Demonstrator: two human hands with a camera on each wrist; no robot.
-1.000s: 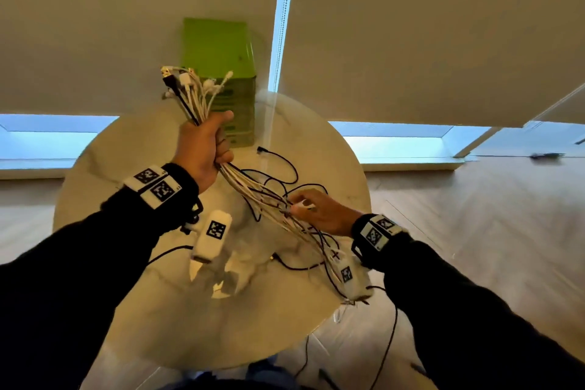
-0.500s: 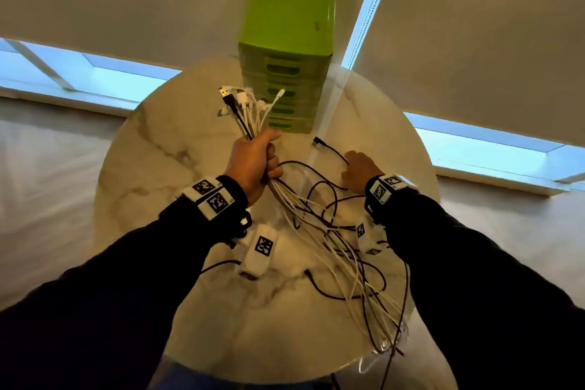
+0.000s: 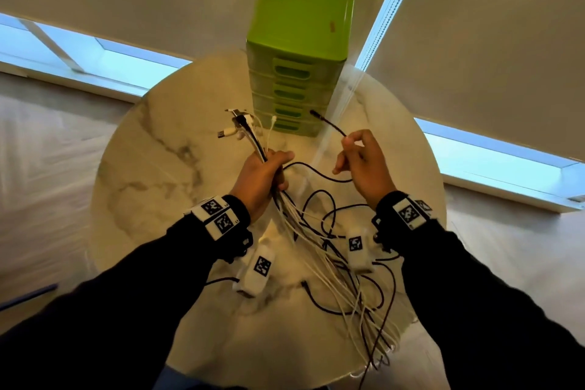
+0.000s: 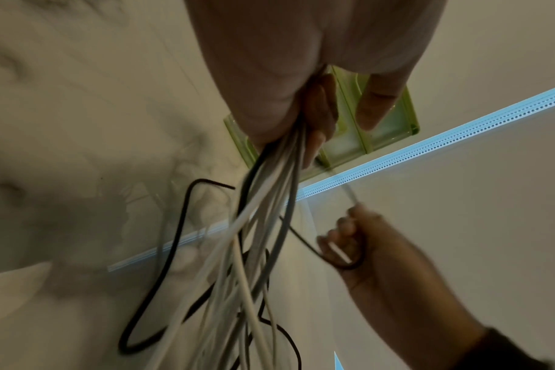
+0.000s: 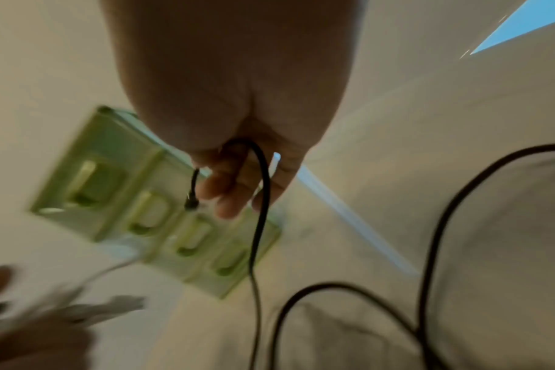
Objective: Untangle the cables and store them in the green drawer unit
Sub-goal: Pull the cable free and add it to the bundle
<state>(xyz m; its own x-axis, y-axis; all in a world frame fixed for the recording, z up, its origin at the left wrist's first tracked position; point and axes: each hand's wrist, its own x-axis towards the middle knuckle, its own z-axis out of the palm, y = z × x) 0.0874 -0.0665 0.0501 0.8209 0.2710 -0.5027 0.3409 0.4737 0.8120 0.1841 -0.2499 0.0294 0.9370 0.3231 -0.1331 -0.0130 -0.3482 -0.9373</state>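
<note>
the fingers (image 3: 278, 157) of the left hand (image 3: 259, 177) are curled tight round a bundle of cables (image 3: 253, 133), mostly white with a black one or two among them, the plug ends fanning out above the fist toward 11 o'clock and the long tails spilling from under it toward 5 o'clock across the worktop (image 3: 152, 161). the fingers (image 3: 354, 139) of the right hand (image 3: 364, 165) pinch a single black cable (image 3: 332, 127) just behind its free plug end, which points up toward 11 o'clock at the lowest drawers of the green drawer unit (image 3: 300, 25); the other fingers are loosely curled, and from the pinch the cable drops in a loop back toward the left fist

the drawer unit stands at 12 o'clock on the round worktop, all its drawers appearing closed in the head view. the loose tails lie crossed and looped at 5 o'clock, some hanging over the worktop edge

the step in hand looks like freeing one black cable from the bundle; nothing is stored yet. the next move likely calls for drawing that cable out along its own length while the left hand keeps the rest still, watching the loops below, where it may snag on the white tails, then coiling it and opening a drawer
</note>
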